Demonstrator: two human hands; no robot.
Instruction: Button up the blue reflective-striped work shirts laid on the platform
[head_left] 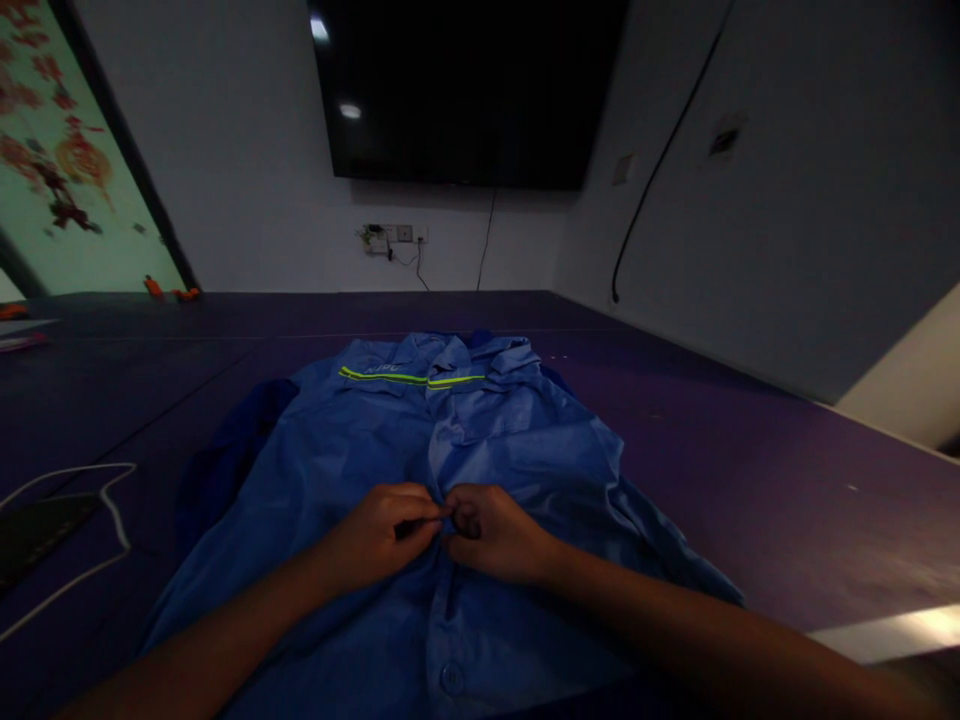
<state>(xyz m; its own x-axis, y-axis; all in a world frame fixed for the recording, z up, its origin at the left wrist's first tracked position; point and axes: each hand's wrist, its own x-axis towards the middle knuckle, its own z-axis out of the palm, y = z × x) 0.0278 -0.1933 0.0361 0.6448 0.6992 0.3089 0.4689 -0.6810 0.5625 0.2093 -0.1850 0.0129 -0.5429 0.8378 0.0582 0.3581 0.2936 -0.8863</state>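
Note:
A blue work shirt (360,440) with a yellow-green reflective stripe (409,378) across the chest lies flat on a dark purple table (750,470), collar away from me. My left hand (379,535) and my right hand (491,535) meet at the shirt's front placket, fingers pinched together on the fabric edges. A blue button (451,678) shows lower on the placket, close to me. What sits between the fingertips is too small to make out.
A white cable (112,500) loops around a dark flat object (37,530) at the left. A large black screen (465,90) hangs on the far wall above a socket (394,237). Small orange items (169,290) lie at the far left edge.

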